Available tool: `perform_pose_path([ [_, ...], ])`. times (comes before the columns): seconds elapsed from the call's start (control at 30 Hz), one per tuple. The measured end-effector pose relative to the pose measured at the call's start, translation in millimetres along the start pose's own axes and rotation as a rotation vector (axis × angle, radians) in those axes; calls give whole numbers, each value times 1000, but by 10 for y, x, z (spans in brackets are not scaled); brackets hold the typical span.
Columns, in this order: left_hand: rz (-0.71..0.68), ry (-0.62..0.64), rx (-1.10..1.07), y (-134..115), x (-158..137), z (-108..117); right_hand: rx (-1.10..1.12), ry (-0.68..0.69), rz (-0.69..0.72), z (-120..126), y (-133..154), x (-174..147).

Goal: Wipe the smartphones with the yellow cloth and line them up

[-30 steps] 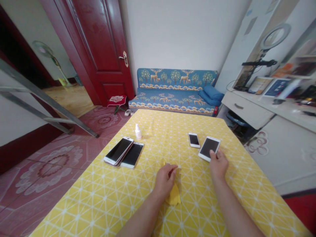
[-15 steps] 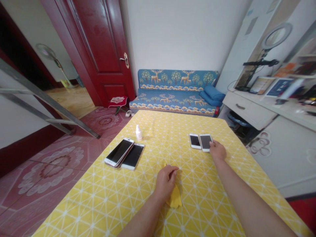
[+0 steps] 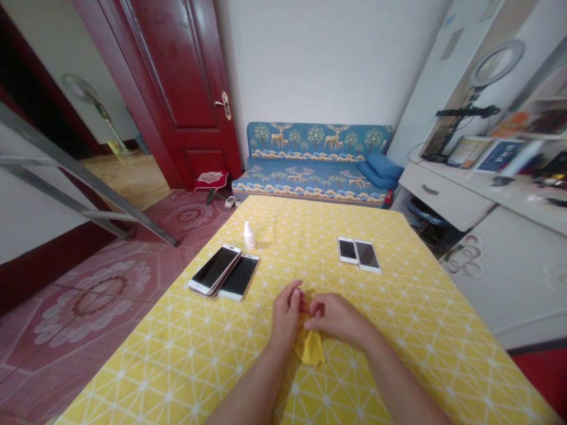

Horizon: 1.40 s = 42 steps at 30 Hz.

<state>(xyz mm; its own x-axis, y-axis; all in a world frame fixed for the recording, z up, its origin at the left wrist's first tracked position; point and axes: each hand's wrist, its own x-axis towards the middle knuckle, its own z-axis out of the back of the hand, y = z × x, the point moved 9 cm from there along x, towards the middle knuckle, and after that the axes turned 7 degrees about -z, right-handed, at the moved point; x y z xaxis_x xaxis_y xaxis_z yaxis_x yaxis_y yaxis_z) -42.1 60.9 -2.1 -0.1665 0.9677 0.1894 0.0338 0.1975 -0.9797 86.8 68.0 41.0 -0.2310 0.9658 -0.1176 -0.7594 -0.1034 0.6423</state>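
A crumpled yellow cloth (image 3: 310, 349) hangs down below my two hands, low over the near middle of the table. My left hand (image 3: 287, 313) is closed round its upper part, fingers curled. From the right, my right hand (image 3: 337, 317) meets it, with thumb and bent fingers pinching at the cloth; part of the grip is hidden. Farther off on the right, a small white phone (image 3: 348, 251) lies beside a slightly larger white phone (image 3: 368, 255), screens up. To the left, a white phone (image 3: 215, 270) rests stacked over others, against another phone (image 3: 240, 277).
A small white spray bottle (image 3: 248, 236) stands behind the left phones. The table wears a yellow patterned cloth (image 3: 186, 360). Beyond are a blue sofa (image 3: 310, 171), a red stool (image 3: 212, 180), a metal ladder (image 3: 119, 203) and a white cabinet (image 3: 447, 195) at right.
My right hand has let go of the larger right-hand phone and come back left to the cloth beside my left hand. That phone now lies slightly turned on the table.
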Motion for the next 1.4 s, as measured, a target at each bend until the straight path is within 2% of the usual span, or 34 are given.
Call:
perform_pose_path([
  [0.03,1,-38,-17,0,6,45,-50,70,1,-120,89,-93],
  [0.13,-84,-114,70,-113,36,194,-163,34,0,-240,233,-237],
  [0.27,-369,-208,522,-506,66,433,-117,-133,-55,-277,156,-239],
  [0.33,-435,-251,787,-617,79,525,-73,-195,-61,-288,107,-244],
  [0.47,-328,-295,1189,-542,126,660,-17,-229,-51,-300,74,-269],
  [0.6,-196,-209,1365,-367,147,639,13,-250,-53,-281,65,-272],
  [0.77,-193,-84,1420,-364,92,414,16,-274,-41,-289,59,-260],
  [0.93,-326,73,1279,-476,-41,48,-50,-303,-30,-290,58,-248],
  [1.0,-351,120,1184,-500,-60,-16,-61,-310,-30,-285,54,-249],
  [1.1,-367,63,1081,-533,-23,62,-45,-310,-21,-279,61,-256],
  [1.23,-305,-116,1158,-487,56,294,-6,-299,-26,-272,58,-258],
  [1.4,-179,-81,1247,-378,126,359,28,-282,-40,-272,40,-252],
])
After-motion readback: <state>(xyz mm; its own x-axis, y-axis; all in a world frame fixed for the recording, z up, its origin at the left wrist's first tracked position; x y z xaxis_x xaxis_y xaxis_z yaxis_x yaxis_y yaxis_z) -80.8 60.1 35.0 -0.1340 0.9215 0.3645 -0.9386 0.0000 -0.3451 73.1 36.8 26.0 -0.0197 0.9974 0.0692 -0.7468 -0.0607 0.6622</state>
